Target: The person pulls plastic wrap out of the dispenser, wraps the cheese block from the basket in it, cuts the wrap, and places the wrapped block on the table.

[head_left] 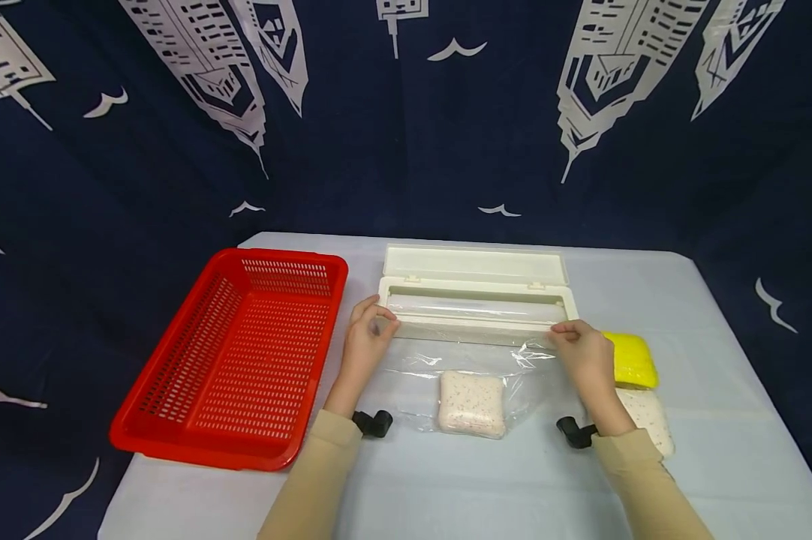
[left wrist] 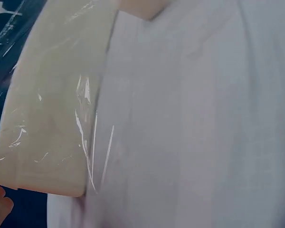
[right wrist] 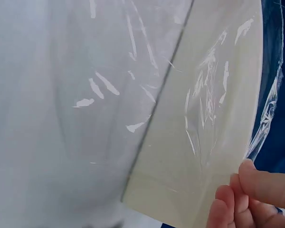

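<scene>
A long cream-white cling film dispenser (head_left: 473, 331) stands with its lid (head_left: 473, 264) folded back, a roll lying inside. Clear cling film (head_left: 413, 371) runs from it toward the near side, wrinkled and shiny. At the dispenser's left front corner my left hand (head_left: 364, 345) pinches the film's edge between thumb and forefinger. My right hand (head_left: 584, 360) does the same at the right corner; the right wrist view shows the film (right wrist: 206, 95) gathered at its thumb tip. A pale speckled block (head_left: 472, 403) lies at the film's near part; whether under or on it, I cannot tell.
A red perforated basket (head_left: 244, 463) sits on the left of the white-covered table (head_left: 460, 495). Beside my right wrist lie a yellow block (head_left: 632, 361) and another pale speckled block (head_left: 647, 416), partly behind the arm. A dark patterned cloth (head_left: 406, 150) hangs behind.
</scene>
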`<move>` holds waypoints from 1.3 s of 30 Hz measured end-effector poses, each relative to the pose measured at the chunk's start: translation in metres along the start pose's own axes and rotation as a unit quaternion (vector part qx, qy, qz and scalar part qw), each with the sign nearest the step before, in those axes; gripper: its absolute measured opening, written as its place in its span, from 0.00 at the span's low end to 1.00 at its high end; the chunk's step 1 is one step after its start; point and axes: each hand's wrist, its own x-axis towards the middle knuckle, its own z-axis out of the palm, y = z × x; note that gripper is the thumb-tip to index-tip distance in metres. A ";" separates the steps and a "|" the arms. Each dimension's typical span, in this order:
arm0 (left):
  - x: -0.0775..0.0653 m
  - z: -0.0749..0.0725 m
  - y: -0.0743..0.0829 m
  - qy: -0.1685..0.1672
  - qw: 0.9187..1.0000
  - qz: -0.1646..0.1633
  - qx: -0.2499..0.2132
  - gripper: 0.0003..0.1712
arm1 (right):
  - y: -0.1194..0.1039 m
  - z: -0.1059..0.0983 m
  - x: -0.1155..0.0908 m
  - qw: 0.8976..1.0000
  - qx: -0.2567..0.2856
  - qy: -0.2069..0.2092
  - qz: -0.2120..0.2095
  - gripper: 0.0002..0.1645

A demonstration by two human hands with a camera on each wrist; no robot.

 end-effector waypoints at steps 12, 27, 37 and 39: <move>-0.008 -0.018 0.024 -0.008 0.997 0.004 -0.075 0.07 | -0.005 -0.038 -0.006 0.994 0.072 -0.072 0.049 0.23; -0.049 -0.040 0.033 -0.061 0.998 0.023 -0.012 0.06 | 0.011 -0.050 -0.056 0.991 0.036 -0.102 -0.073 0.15; -0.083 -0.051 0.027 -0.064 0.989 0.059 0.121 0.11 | 0.017 -0.047 -0.108 0.986 -0.068 -0.064 -0.139 0.12; -0.091 -0.052 0.023 -0.061 0.984 0.083 0.145 0.13 | 0.020 -0.044 -0.116 0.982 -0.074 -0.048 -0.165 0.14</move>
